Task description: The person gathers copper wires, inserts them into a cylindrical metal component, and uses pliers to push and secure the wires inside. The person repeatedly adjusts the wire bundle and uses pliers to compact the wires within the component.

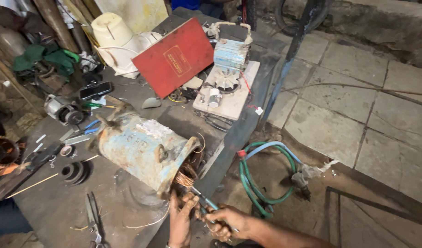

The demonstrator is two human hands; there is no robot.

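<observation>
Nearest the lens: left hand [181,220], fingers pinched together on strands of copper winding [185,178] pulled from the open mouth of the motor housing [142,147]. Just right of it, right hand [222,222], fingers wrapped tight around the teal handles of pliers [202,200], nose of the tool pointed up toward the same copper at the housing mouth.

Motor housing itself: pale blue, rusted, lying on its side on the grey workbench [55,206], open end tilted toward the hands, at the bench's near right edge.

Behind the housing, farther up the bench: red book [174,57] propped at a slant; right of that, a second small motor with a white fan [227,78] on a pale board. White plastic bucket [112,30] behind and left of the housing. Left of the housing: blue-handled pliers [89,126], a small grey motor [64,110], a black stepped pulley [74,172]. In front and left of the housing, near the bench edge, scissors [94,220]. Right of the housing, down on the ground off the bench, coiled green hose [261,183] on stone paving.
</observation>
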